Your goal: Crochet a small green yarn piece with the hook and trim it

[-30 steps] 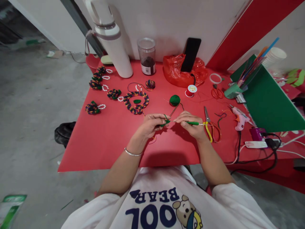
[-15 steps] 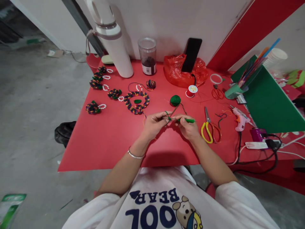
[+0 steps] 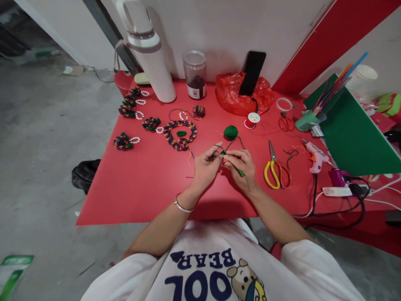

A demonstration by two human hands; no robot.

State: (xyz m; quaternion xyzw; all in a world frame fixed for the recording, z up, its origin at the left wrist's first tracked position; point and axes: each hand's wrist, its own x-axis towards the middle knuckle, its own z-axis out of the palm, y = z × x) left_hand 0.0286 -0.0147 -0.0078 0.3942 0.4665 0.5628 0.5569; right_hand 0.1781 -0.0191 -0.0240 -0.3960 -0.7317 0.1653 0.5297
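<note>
Between my fingertips is a small bit of green yarn work (image 3: 223, 153). My left hand (image 3: 207, 164) pinches it, with a green strand passing over the fingers. My right hand (image 3: 242, 167) is closed around a green-handled crochet hook (image 3: 241, 172), whose tip meets the yarn work. From there a strand runs up to a green yarn ball (image 3: 231, 132) just beyond my hands. Left of them lies a crocheted multicoloured strip (image 3: 166, 136) curled in a ring around a small green piece (image 3: 181, 133).
Several yarn flowers with pearl loops (image 3: 123, 141) lie at the left. Behind stand a white bottle (image 3: 153, 62), a jar (image 3: 194, 75) and a phone (image 3: 252, 73) on a red bag (image 3: 228, 94). Right are yellow-handled scissors (image 3: 272, 167), a thread spool (image 3: 252, 120) and a glue gun (image 3: 317, 156).
My right hand has turned, so the hook's handle now points down toward me instead of rightward. My left hand has shifted slightly right, and both hands are closer together.
</note>
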